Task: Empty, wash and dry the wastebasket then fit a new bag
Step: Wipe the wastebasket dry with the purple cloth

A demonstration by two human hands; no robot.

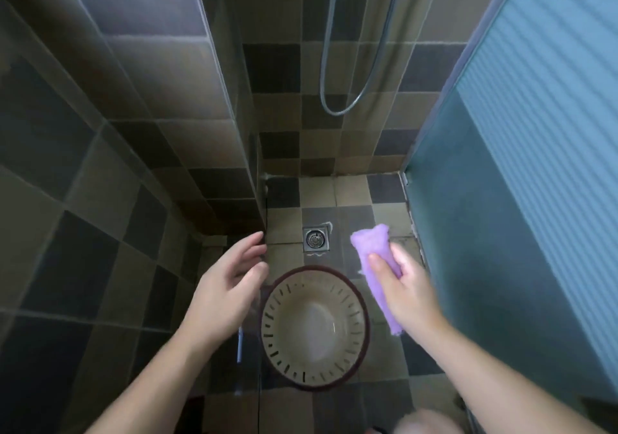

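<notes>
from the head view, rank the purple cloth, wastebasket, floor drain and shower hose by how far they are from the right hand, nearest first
1. Purple cloth: gripped in the right hand.
2. Wastebasket: just left, on the floor.
3. Floor drain: ahead and left.
4. Shower hose: on the far wall.

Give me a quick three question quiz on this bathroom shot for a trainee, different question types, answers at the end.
1. True or false: the left hand holds the cloth.
2. What lies in the floor beyond the basket: A a drain, B a sponge, C a bottle?
3. Fill in: the basket stands upright on the ____ with nothing in it.

Key: 1 false, the right hand grips it. 2 A, the drain. 3 floor.
</notes>
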